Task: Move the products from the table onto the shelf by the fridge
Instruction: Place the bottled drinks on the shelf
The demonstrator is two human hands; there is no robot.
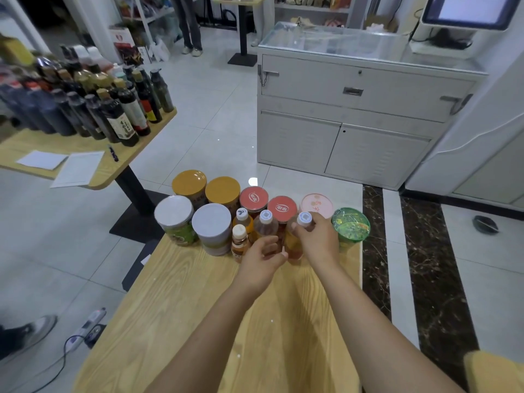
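The right hand (317,239) has its grip clamped round the neck of a clear bottle (295,246) of amber liquid with a white cap. The left hand (262,260) curls against the neighbouring bottle (266,226); its fingers hide the lower body, so I cannot tell whether that grip has closed. Around them, at the far edge of the wood-grain surface (184,293), stand white-lidded tins (211,222), yellow-lidded tins (222,191), red-lidded jars (253,198) and a green cup (351,225), their lids hiding the contents.
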